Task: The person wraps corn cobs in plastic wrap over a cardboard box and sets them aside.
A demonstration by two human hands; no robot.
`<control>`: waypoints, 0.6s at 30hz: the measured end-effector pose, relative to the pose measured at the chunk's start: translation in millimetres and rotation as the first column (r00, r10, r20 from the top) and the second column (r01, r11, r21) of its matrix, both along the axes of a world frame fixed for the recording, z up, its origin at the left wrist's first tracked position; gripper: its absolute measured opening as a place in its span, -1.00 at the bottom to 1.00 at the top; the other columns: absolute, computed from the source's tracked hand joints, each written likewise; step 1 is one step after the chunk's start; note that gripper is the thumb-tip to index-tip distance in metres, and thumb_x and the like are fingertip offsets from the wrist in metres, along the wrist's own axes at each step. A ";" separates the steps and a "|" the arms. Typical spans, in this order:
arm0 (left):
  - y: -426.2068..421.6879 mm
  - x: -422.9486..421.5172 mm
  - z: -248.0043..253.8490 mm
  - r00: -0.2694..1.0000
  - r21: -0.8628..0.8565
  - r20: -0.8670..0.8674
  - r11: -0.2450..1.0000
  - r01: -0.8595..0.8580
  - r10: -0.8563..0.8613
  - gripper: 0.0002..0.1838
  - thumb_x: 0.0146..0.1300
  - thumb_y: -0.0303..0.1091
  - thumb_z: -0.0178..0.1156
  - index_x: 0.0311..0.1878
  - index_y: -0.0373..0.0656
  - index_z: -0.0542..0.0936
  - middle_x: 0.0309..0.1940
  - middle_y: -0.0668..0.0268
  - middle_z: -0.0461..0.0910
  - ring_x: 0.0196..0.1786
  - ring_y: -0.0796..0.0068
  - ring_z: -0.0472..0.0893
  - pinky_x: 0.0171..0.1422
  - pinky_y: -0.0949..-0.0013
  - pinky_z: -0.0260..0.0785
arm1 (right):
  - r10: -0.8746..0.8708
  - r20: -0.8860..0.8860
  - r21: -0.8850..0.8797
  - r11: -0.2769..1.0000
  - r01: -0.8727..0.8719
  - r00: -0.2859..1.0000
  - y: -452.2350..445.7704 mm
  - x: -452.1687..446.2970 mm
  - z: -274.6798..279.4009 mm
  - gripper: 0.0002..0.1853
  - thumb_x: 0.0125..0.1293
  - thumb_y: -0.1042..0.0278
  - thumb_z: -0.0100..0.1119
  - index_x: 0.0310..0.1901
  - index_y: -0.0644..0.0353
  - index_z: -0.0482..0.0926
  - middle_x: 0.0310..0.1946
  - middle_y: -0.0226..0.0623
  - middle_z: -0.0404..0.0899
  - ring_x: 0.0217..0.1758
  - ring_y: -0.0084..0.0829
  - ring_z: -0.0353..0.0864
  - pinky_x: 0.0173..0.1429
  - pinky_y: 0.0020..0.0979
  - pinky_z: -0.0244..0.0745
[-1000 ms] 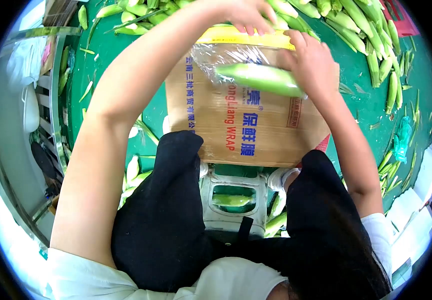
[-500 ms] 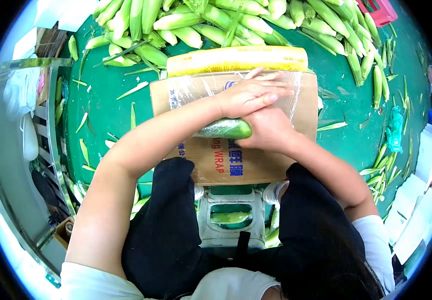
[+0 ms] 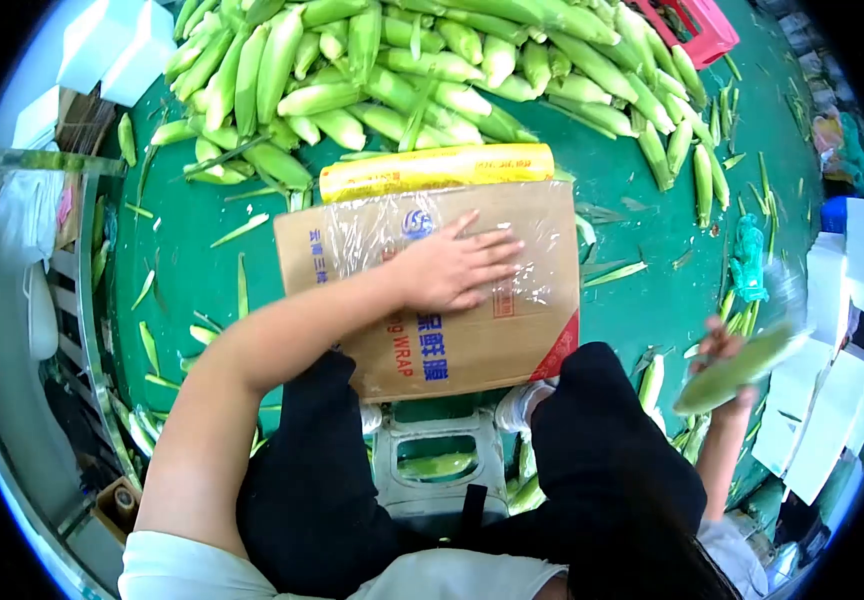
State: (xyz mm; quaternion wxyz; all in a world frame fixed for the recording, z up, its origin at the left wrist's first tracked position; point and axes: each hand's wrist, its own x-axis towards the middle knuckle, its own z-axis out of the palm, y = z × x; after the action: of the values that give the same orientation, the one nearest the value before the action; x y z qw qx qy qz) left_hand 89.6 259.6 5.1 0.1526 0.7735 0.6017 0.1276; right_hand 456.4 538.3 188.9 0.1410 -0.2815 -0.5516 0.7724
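A hand could pass over the green floor [image 3: 642, 315] between the cardboard box [image 3: 507, 345] and the glove [image 3: 748, 262], but the yellow roll [image 3: 437, 172] and heaped corn [image 3: 432, 65] block the box's far side, knees [image 3: 600, 410] its near one.

Plastic film [image 3: 365, 222] and the left hand [image 3: 454, 268] lie on a cardboard box [image 3: 512, 340]. Along the box's far edge sits a wrap roll [image 3: 437, 172]; behind the box spreads a corn heap [image 3: 432, 65]; behind and right, a crate [image 3: 710, 38]. Right of the box are a glove [image 3: 748, 258] and, nearer, the right hand [image 3: 720, 342] holding a corn ear [image 3: 739, 372]. On the box's near side stands a stool [image 3: 388, 455].
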 end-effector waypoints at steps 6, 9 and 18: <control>-27.9 37.8 16.6 0.981 -0.032 0.093 0.985 -0.168 0.170 -0.19 0.38 0.09 0.17 0.65 0.06 0.26 0.70 0.26 0.13 0.75 0.28 0.06 0.75 -0.22 -0.21 | 0.140 0.976 -0.084 0.950 -0.301 0.169 -35.4 264.7 -132.8 -0.41 0.14 0.11 0.50 0.20 0.06 0.54 0.17 -0.11 0.65 0.18 -0.13 0.63 0.26 -0.19 0.56; -27.7 42.3 18.0 0.985 -0.036 0.058 0.986 -0.163 0.164 -0.27 0.39 0.09 0.17 0.61 0.23 0.35 0.70 0.26 0.14 0.74 0.24 0.07 0.73 -0.25 -0.20 | 0.259 0.938 -0.337 0.535 -0.775 -0.229 -27.6 256.0 -169.7 -0.40 0.22 0.25 0.42 0.31 0.10 0.51 0.19 -0.06 0.65 0.25 -0.02 0.61 0.34 -0.14 0.51; -23.1 43.9 23.2 0.986 -0.085 0.034 0.983 -0.163 0.166 -0.30 0.43 0.10 0.13 0.62 0.34 0.33 0.71 0.30 0.11 0.74 0.25 0.09 0.74 -0.24 -0.28 | -0.508 -0.044 0.956 -0.271 -0.111 0.860 219.6 -361.2 -182.0 0.09 0.08 -0.14 0.60 0.55 0.19 0.27 0.45 0.21 0.38 0.49 0.16 0.38 0.54 -0.02 0.33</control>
State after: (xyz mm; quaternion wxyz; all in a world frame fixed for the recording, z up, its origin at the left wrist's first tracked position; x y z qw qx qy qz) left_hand 133.5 236.4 28.3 0.1855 0.7115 0.6650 0.1306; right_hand 95.2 757.9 6.9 0.3243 -0.3007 -0.8942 -0.0695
